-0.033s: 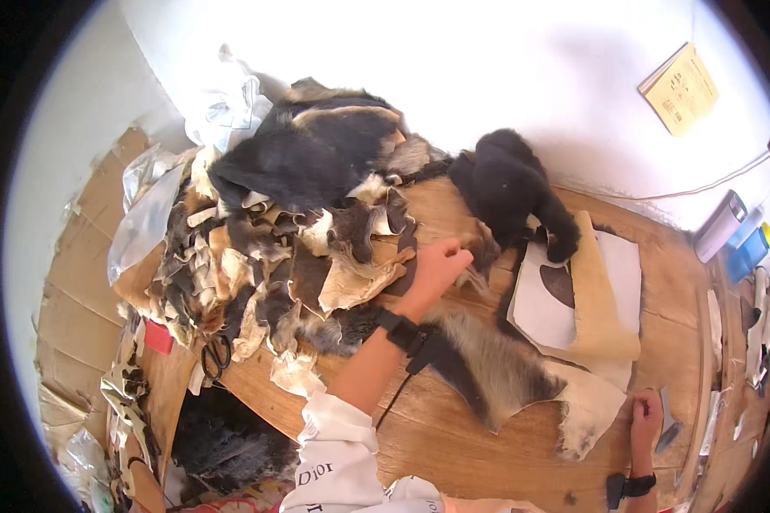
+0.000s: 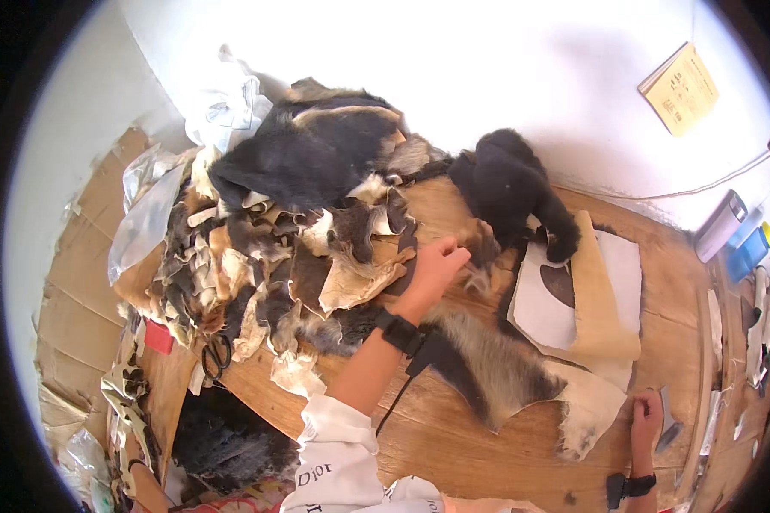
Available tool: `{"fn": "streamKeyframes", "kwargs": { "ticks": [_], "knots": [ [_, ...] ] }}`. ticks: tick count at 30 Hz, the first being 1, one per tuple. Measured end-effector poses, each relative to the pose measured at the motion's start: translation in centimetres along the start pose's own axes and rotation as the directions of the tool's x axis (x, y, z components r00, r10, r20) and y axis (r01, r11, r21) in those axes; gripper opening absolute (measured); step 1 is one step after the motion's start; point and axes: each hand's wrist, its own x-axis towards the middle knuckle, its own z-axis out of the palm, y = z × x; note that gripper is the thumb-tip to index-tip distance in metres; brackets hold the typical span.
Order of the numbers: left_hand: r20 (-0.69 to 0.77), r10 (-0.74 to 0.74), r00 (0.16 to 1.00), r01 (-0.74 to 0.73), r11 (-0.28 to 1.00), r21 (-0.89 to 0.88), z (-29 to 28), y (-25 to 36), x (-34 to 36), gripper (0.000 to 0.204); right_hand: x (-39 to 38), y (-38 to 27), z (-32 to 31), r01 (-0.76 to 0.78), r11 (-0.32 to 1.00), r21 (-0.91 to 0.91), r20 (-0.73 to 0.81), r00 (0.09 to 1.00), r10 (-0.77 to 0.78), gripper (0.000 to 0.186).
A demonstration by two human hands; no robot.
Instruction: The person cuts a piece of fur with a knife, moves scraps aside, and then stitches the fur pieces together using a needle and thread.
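My left hand [image 2: 436, 267], with a black band on its wrist, reaches across the wooden table [image 2: 488, 445] and closes its fingers on the edge of a brown fur piece [image 2: 481, 244]. Under that forearm lies a grey-and-black pelt [image 2: 496, 368] with a pale hide edge. My right hand [image 2: 646, 417] rests on the table at the lower right, beside a small grey flat tool [image 2: 669, 427]. Whether it grips the tool is unclear. A fluffy black fur [image 2: 509, 188] lies just beyond my left hand.
A large heap of fur and hide scraps [image 2: 282, 248] fills the table's left half, with black scissors [image 2: 216, 355] at its near edge. White paper patterns and a tan hide [image 2: 599, 299] lie right of centre. Bottles [image 2: 731, 231] stand far right. Cardboard [image 2: 77, 282] covers the floor.
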Motion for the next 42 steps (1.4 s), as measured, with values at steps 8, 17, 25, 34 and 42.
{"fn": "streamKeyframes", "kwargs": {
  "ticks": [8,17,25,34,42],
  "knots": [
    [-0.230,-0.138,0.963,0.102,0.982,-0.161,-3.4,0.6,-0.6,0.023,0.3,0.3,0.1,0.018,1.000,-0.023,0.011,1.000,-0.018,0.008],
    [-0.428,0.172,0.887,0.288,0.519,0.805,-10.4,1.0,2.4,0.018,0.1,0.1,-0.3,-0.059,0.997,-0.052,0.046,0.997,0.061,0.009],
    [0.120,0.442,0.889,-0.199,0.137,0.970,-17.9,0.5,13.5,0.026,-0.7,1.0,-0.4,-0.095,0.993,-0.069,-0.026,0.995,0.093,0.013],
    [0.213,0.511,0.833,-0.331,0.152,0.931,-17.8,3.9,16.0,0.010,-0.8,1.7,-0.3,-0.125,0.985,-0.118,-0.066,0.991,0.118,0.011],
    [0.015,0.234,0.972,-0.226,0.953,-0.200,-16.8,8.0,14.0,0.027,-0.7,1.2,0.1,-0.083,0.990,-0.114,-0.063,0.995,0.077,0.010]
  ]
}}
